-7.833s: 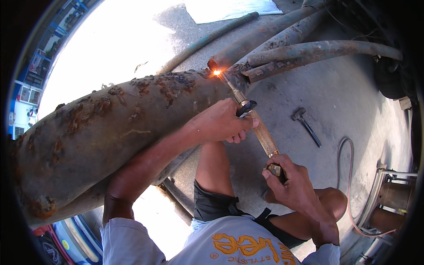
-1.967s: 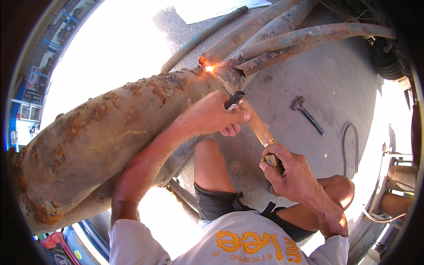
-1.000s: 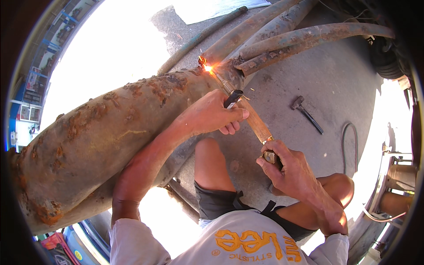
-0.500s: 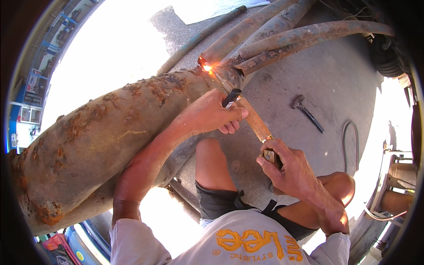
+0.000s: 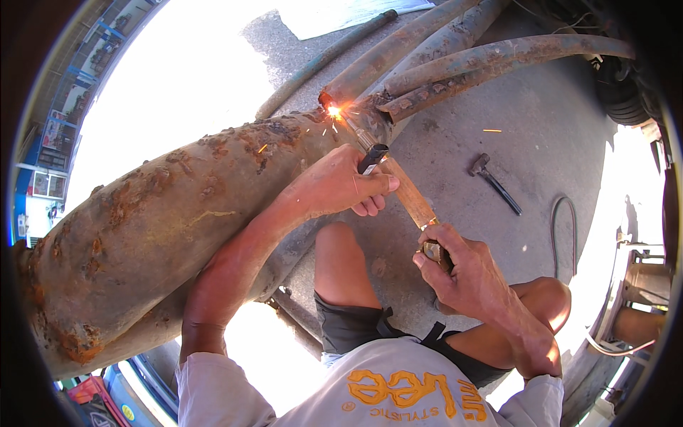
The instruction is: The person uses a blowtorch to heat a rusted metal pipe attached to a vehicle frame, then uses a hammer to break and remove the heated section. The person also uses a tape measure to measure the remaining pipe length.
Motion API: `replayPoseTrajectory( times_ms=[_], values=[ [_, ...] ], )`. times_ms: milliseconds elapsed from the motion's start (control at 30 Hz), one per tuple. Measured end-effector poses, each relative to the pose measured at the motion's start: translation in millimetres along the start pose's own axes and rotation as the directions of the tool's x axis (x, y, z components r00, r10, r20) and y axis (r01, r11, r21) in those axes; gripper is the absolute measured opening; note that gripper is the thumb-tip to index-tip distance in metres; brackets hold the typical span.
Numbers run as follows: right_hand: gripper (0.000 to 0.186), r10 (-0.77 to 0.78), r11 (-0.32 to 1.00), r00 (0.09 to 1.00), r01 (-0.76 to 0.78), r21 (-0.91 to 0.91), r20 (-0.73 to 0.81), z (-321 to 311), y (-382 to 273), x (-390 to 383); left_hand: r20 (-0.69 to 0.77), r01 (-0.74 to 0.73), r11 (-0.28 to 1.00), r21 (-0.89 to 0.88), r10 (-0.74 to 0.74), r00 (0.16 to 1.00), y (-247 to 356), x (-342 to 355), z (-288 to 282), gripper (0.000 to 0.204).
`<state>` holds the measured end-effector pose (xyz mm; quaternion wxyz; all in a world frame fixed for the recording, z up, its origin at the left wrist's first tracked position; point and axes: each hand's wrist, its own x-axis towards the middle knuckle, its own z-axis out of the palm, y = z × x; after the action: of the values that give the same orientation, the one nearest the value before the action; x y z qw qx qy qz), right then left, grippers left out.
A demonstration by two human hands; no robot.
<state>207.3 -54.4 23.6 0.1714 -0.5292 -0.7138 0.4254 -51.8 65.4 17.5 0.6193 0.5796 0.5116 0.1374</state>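
A cutting torch with a brown handle slants up to a bright flame. The flame burns against the rusty edge where a large corroded pipe meets thinner rusty pipes. My left hand is closed near the torch's front and steadies it, its forearm lying along the large pipe. A short black cylinder sticks out above that thumb; I cannot make out its kind. Farther back, my right hand wraps round the brass rear end of the torch.
A hammer with a black handle lies on the concrete at right, near a dark looped hose. A loose pipe stretches behind the work. My bent knees are below the torch. Metal equipment stands at the right edge.
The flame is brighter and more sparks fly out, some to the left over the large pipe and one to the right. Both hands and the torch keep nearly the same place.
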Motion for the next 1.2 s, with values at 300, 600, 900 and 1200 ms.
replayPoseTrajectory(
  times_ms=[300, 600, 900, 1200],
  values=[
    [0.026, -0.03, 1.0, 0.999, 0.031, -0.006, 0.02, -1.0, -0.6, -0.7, 0.012, 0.007, 1.0, -0.002, -0.007, 1.0, 1.0, -0.1, -0.2, 0.042],
    [0.025, -0.057, 0.998, 0.998, 0.057, 0.001, -0.002, 1.0, -1.1, -1.3, -0.008, 0.035, 0.999, 0.029, -0.035, 0.999, 3.3, -2.4, 1.2, 0.042],
    [0.03, -0.043, 0.999, 0.999, 0.043, 0.001, -0.027, 0.9, 0.7, -0.2, -0.009, 0.033, 0.999, 0.007, -0.032, 0.999, 7.0, -1.7, 0.5, 0.043],
    [0.031, -0.069, 0.997, 0.995, 0.066, -0.031, -0.078, 6.8, 4.3, 0.5, 0.007, 0.022, 0.999, 0.042, -0.022, 1.0, 6.2, -2.4, -1.7, 0.04]
  ],
)
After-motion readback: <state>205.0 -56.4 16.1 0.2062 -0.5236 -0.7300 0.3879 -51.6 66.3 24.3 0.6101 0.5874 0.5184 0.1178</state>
